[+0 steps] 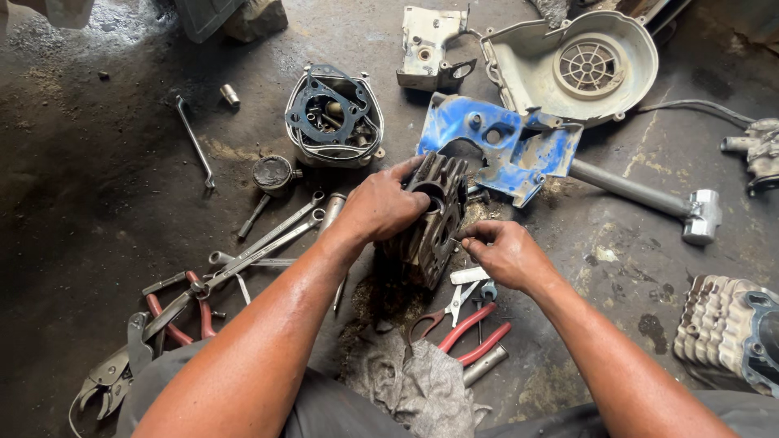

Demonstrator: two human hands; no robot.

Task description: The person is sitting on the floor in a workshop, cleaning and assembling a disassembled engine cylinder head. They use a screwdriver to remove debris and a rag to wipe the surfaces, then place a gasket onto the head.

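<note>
My left grip [381,207] clasps the finned cylinder [430,219] from its left, bore facing right toward my nearer right grip [499,247], fingers pinched at its rim.

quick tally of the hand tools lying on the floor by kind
Red-handled pliers: 2, the second pair at left
Locking pliers: 1
Wrenches: 3, one apart, two crossed
Total: 6
Both hands, left and right, hold the finned cylinder, not a tool.
</note>
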